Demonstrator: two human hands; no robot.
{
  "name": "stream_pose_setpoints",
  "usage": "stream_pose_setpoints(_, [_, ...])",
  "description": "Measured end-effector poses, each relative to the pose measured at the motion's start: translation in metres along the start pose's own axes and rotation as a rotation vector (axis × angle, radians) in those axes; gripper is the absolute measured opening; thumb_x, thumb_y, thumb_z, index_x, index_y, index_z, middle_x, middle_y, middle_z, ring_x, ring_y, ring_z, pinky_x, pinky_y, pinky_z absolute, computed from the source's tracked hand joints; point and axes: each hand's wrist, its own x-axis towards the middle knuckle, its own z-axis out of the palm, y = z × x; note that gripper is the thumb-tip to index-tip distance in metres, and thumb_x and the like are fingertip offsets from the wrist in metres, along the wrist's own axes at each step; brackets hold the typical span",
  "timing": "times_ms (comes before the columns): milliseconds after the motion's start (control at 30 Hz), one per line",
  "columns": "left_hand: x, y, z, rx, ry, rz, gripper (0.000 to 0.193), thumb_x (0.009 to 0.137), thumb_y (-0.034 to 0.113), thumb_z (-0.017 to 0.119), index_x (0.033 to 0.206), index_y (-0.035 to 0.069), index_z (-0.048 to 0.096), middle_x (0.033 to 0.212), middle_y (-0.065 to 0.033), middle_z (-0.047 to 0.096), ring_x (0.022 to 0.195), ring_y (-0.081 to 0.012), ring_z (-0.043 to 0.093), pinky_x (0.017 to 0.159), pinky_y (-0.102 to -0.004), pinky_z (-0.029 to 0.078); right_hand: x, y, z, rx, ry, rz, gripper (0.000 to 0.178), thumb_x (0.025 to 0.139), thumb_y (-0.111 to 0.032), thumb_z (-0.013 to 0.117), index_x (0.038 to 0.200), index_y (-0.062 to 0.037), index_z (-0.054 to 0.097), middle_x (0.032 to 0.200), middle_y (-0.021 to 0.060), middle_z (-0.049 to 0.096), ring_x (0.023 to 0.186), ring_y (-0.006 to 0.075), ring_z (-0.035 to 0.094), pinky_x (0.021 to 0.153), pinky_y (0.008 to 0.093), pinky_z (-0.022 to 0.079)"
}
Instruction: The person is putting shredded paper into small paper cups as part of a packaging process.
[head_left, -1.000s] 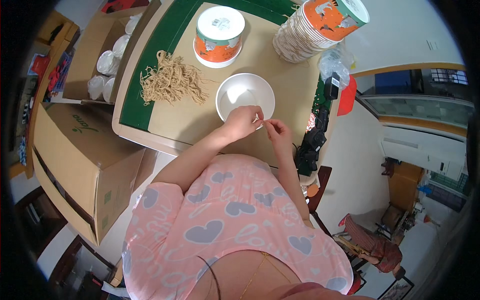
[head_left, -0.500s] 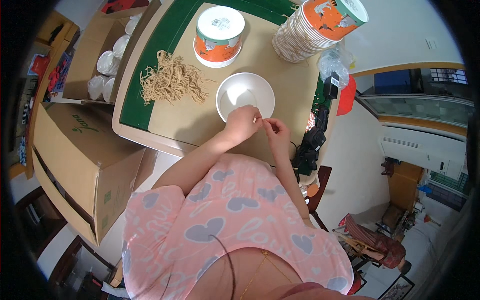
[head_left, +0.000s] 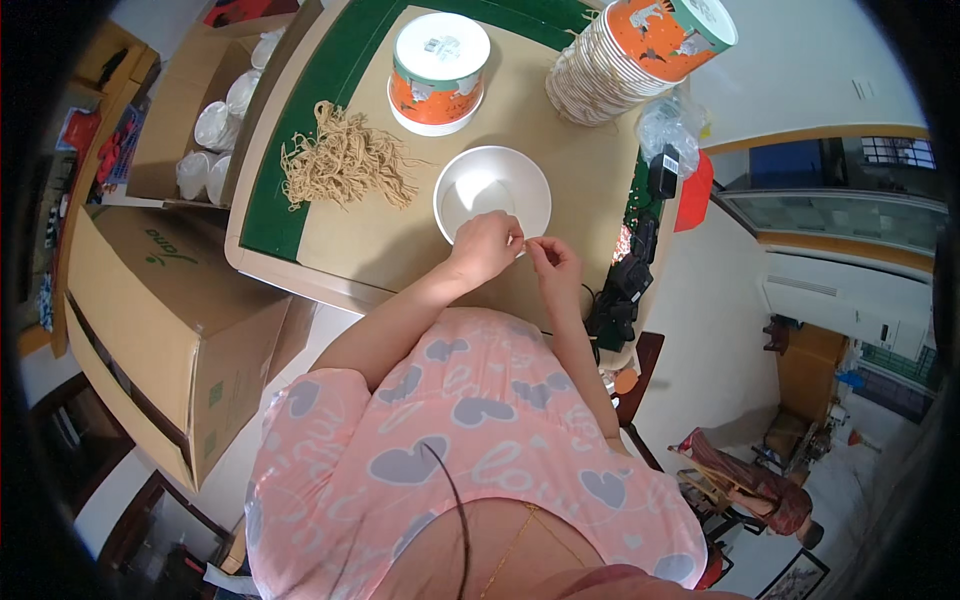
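Left hand (head_left: 484, 248) and right hand (head_left: 556, 264) are pinched shut at near edge of bowl (head_left: 532, 180), item held can't be told; brown sheet (head_left: 588, 165) is left open rightward

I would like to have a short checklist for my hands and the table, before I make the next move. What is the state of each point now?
1. Both hands visible: ok. Left hand and right hand have their fingertips close together.
2. Something held in the fingertips: cannot tell; too small to see.
3. White bowl open side up: ok.
4. Pile of tan cords apart from the bowl: ok, it lies to the left.
5. Tall stack of tubs straight: cannot tell; the lens bends edges.
6. Right table edge free of clutter: not ok. A black adapter lies there.
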Motion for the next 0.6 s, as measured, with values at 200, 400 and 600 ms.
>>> stream_pose_setpoints(200, [-0.005,0.004,-0.003,-0.015,-0.057,-0.022,0.014,0.076,0.018,0.064,0.082,0.007,0.068,0.083,-0.0136,0.063,0.078,-0.0329,0.062,0.070,-0.0428,0.049,0.001,-0.001,-0.003,0.030,-0.020,0.040,0.010,0.083,-0.009,0.064,0.086,-0.0002,0.067,0.072,-0.0026,0.061,0.062,0.0033,0.050,0.057,0.0186,0.041])
stream_pose_setpoints(400, [-0.009,0.005,0.004,-0.033,-0.026,-0.012,0.013,0.076,0.018,0.064,0.081,0.007,0.069,0.079,-0.0110,0.062,0.071,-0.0293,0.062,0.065,-0.0385,0.049,0.002,0.003,-0.005,0.037,-0.011,0.104,0.011,0.084,-0.010,0.064,0.087,-0.0006,0.067,0.070,-0.0028,0.060,0.059,0.0032,0.048,0.054,0.0180,0.038])
stream_pose_setpoints(600, [-0.008,0.003,0.012,0.009,0.022,-0.025,0.013,0.075,0.019,0.064,0.077,0.007,0.068,0.078,-0.0108,0.062,0.071,-0.0307,0.061,0.064,-0.0392,0.049,-0.001,-0.003,-0.002,0.025,-0.006,0.126,0.011,0.083,-0.010,0.065,0.088,0.0000,0.067,0.069,-0.0044,0.058,0.058,0.0028,0.047,0.052,0.0179,0.037])
